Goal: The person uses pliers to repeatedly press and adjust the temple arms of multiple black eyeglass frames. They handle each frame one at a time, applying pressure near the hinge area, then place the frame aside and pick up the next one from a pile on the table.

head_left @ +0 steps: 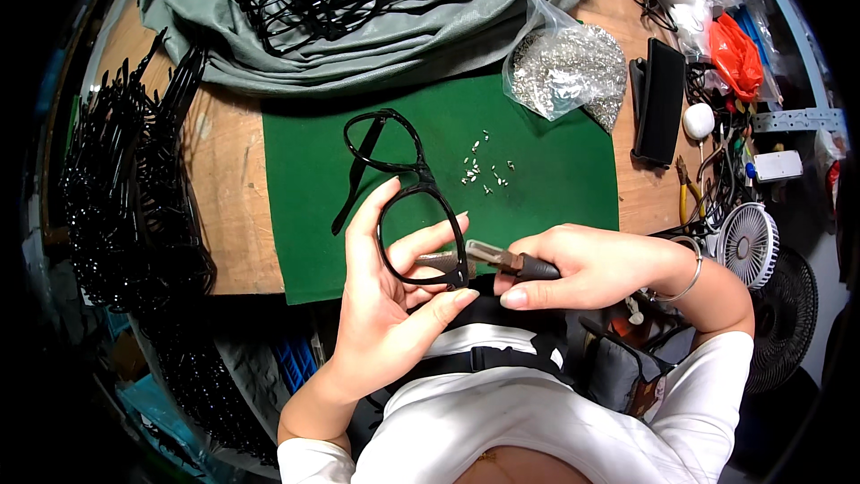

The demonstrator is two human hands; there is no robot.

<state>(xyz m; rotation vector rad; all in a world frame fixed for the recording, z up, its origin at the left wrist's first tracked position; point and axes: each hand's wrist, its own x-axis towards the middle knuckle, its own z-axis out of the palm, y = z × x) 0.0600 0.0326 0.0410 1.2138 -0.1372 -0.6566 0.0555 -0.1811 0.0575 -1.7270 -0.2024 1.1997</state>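
Note:
My left hand [381,305] grips a black eyeglass frame [417,181] near its lower corner, thumb and fingers on either side of the rim. The frame is tilted up, with one temple [358,175] folded out at the far side. In my right hand [573,264] is a pair of pliers [528,265] with a dark grip, its metal jaws close beside the frame's near corner. Whether the jaws touch the frame I cannot tell. Beyond the hands, several tiny silvery metal pieces [472,170] lie scattered on a green mat [313,246].
A clear bag [569,63] of small silvery parts sits at the mat's far right. Black frames pile on grey cloth [358,63] at the back and heap at the left [134,188]. At right are a black phone-like slab [658,103], yellow-handled pliers [684,193] and a small white fan [749,246].

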